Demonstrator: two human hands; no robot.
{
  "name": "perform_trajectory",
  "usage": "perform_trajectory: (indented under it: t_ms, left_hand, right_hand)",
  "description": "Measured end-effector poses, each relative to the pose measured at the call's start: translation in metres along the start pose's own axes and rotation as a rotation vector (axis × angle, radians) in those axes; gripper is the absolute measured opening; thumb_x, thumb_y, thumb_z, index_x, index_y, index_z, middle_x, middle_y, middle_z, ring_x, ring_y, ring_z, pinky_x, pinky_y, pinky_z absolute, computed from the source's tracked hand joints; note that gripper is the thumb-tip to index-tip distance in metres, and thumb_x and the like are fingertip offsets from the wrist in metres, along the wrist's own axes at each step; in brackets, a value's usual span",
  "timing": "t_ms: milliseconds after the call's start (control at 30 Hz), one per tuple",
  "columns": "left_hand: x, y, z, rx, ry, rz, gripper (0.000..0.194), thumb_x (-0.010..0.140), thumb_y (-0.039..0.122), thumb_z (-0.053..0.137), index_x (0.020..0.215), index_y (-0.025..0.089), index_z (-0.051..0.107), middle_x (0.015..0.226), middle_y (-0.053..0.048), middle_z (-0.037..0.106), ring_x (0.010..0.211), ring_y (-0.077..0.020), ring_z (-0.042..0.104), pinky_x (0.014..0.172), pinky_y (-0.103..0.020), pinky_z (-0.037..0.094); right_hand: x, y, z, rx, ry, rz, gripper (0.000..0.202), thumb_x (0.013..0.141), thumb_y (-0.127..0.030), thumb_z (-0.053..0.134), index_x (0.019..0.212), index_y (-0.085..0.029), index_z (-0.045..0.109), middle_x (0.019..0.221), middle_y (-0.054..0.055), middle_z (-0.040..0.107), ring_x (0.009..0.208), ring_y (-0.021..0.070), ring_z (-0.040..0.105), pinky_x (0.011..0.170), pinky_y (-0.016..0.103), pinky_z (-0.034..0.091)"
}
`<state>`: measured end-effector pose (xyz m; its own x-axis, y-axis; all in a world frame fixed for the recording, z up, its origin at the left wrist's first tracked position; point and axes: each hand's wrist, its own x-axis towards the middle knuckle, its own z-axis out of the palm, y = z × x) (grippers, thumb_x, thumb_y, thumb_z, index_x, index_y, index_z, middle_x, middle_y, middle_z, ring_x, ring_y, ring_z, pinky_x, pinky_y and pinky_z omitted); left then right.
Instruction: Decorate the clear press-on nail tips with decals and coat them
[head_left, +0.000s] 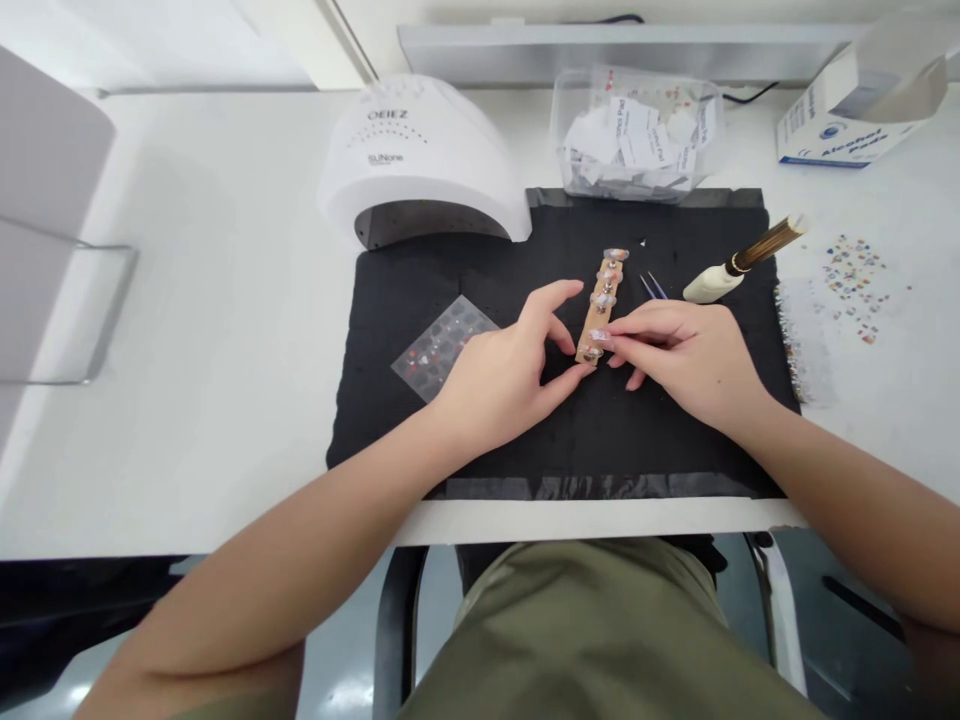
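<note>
On the black mat [495, 465] lies a narrow wooden strip [592, 322] bearing several decorated false nails in a row. With thumb and index finger, my right hand [679, 355] pinches a pale decorated false nail [599, 335] over the strip's lower part. My left hand [502, 375] steadies the strip's lower end between thumb and a curled finger, its index finger lifted apart. Partly under my left hand is a clear sheet [427, 355] with round spots and small red and white pieces. Tweezers [654, 287] lie just beyond my right hand, partly covered by it.
A white nail lamp [427, 150] stands at the back left. Behind the mat is a clear box [637, 135] of alcohol pad packets, with an open carton [855, 110] farther right. A cream bottle [712, 284] holds a brown-handled brush. Small loose gems [855, 275] lie at right.
</note>
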<state>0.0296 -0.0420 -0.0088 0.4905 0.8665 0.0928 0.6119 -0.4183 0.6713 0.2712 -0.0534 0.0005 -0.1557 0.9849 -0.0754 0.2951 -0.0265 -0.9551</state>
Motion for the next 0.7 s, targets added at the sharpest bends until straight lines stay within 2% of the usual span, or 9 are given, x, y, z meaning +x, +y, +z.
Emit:
perform_trajectory:
  t_ms: [233, 467, 700]
  left_hand:
    - [-0.0009, -0.0007, -0.0002, 0.003, 0.010, 0.019, 0.070, 0.101, 0.026, 0.080, 0.161, 0.025, 0.044, 0.104, 0.005, 0.079, 0.058, -0.0062, 0.060, 0.057, -0.021, 0.044]
    - [0.0004, 0.0009, 0.0007, -0.019, 0.005, -0.034, 0.068, 0.102, 0.032, 0.081, 0.160, 0.026, 0.046, 0.103, 0.003, 0.080, 0.059, -0.0080, 0.062, 0.058, -0.022, 0.046]
    - [0.0028, 0.0026, -0.0004, -0.043, -0.001, -0.055, 0.069, 0.099, 0.029, 0.082, 0.159, 0.026, 0.047, 0.103, 0.003, 0.080, 0.060, -0.0082, 0.062, 0.059, -0.022, 0.046]
  right_hand:
    - [0.0033, 0.0029, 0.0034, -0.028, 0.018, 0.017, 0.013, 0.095, -0.033, 0.086, 0.101, -0.025, 0.094, 0.102, 0.006, 0.088, 0.062, 0.0112, 0.073, 0.054, 0.025, 0.066]
    - [0.0047, -0.0001, 0.0047, -0.084, 0.031, 0.002, 0.012, 0.095, -0.029, 0.083, 0.099, -0.024, 0.093, 0.096, 0.004, 0.087, 0.048, 0.0072, 0.065, 0.050, 0.025, 0.060]
    - [0.0049, 0.0011, 0.0059, -0.038, 0.045, 0.065, 0.016, 0.093, -0.034, 0.088, 0.100, -0.020, 0.091, 0.088, 0.005, 0.086, 0.051, 0.0110, 0.070, 0.050, 0.025, 0.062]
